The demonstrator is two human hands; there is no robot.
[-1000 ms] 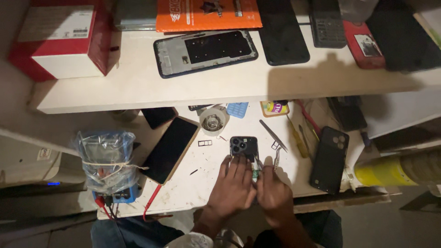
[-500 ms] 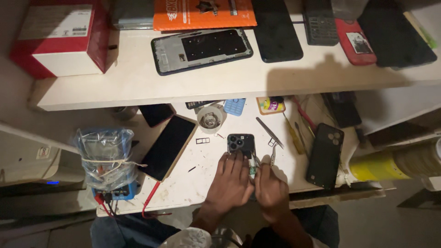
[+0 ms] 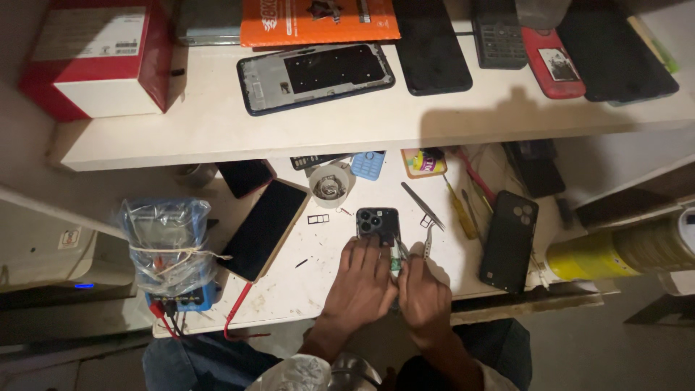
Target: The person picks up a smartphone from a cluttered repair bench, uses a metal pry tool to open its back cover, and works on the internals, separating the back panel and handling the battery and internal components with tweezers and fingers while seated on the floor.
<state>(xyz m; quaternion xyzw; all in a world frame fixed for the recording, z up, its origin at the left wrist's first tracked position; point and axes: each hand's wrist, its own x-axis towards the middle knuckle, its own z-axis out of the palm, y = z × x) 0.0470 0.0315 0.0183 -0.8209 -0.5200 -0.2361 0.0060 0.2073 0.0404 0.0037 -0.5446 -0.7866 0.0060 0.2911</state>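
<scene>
**Hands on the phone**

Nothing had shifted much since before: our left hand (image 3: 364,279) lay flat over the dark, face-down smartphone (image 3: 378,223). Beside it, our right hand (image 3: 423,289) pinched a small green-tipped tool (image 3: 395,262). Its back remained closed; opening seemed ahead.

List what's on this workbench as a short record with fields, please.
Left hand: resting on a dark phone lying camera side up.
Right hand: pinching a small green part at the phone's edge.
Nearby tools: tweezers, yellow-handled screwdriver.
Beside: black phone at right, dark screen panel at left.
Upper shelf: red box.
</scene>
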